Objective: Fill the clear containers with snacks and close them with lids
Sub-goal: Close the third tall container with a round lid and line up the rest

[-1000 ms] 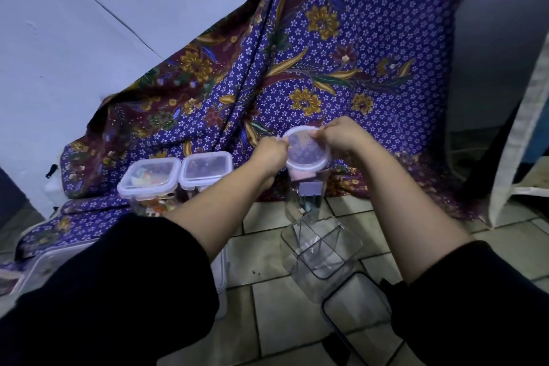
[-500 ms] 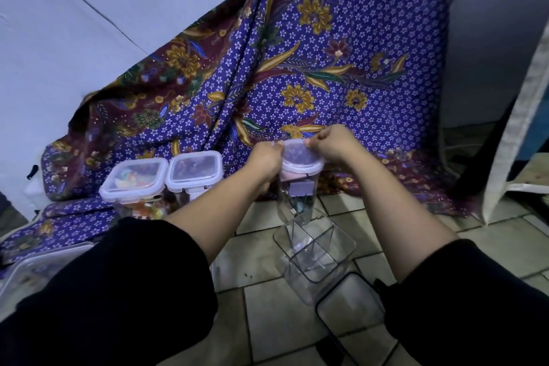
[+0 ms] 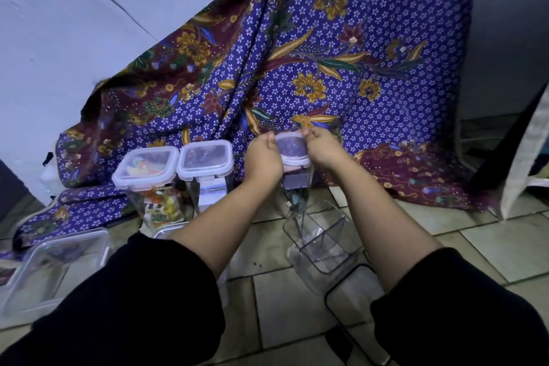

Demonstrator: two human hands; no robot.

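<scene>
A: Head view first: what are the hands doing?

B: Both are clamped on one white-rimmed lid (image 3: 292, 148). The left hand (image 3: 263, 159) grips its left edge, the right hand (image 3: 322, 150) its right edge, with the fingers curled over the rim.

A: And where is that lid?

B: On top of a tall clear container (image 3: 297, 187) that stands on the tiled floor (image 3: 490, 244), just in front of the purple flowered cloth (image 3: 356, 68). Whether the lid is fully seated, I cannot tell.

A: Other containers?

B: Two lidded ones stand side by side to the left. The left container (image 3: 148, 175) holds colourful wrapped snacks; the one beside it (image 3: 205, 162) has a dim interior I cannot make out. Nearer the person, just below the held container, an open clear container (image 3: 320, 244) with inner dividers sits tilted. A dark-rimmed lid (image 3: 356, 297) lies touching its near edge.

A: Anything at the far left?

B: A shallow clear tray (image 3: 53, 267) on the floor, blurred. Black sleeves (image 3: 133, 306) cover both upper arms.
</scene>
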